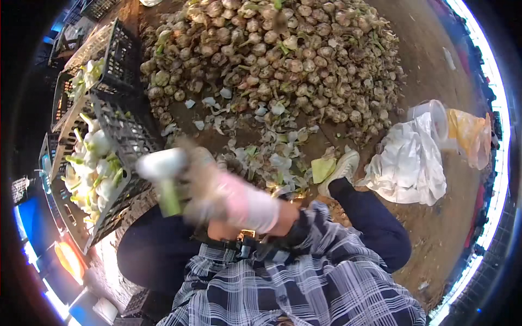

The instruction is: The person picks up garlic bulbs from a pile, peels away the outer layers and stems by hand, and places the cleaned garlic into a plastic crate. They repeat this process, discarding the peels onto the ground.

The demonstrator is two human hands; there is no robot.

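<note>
Both my hands are at the left in front of my lap, blurred by motion. My right hand, in a soiled glove with a pink-and-white cuff, reaches across to the left. Below it, largely overlapped, is my left hand, also seemingly gloved. At their left side is a white trimmed garlic bulb with a cut green stalk. The blur hides which hand holds it. Close by on the left, a tilted black plastic crate holds several cleaned garlic bulbs with short green stems.
A big heap of unpeeled garlic covers the ground ahead. Loose peelings lie between it and my feet. My right shoe stands near a white plastic sack, a clear tub and an orange bag. Another crate stands farther left.
</note>
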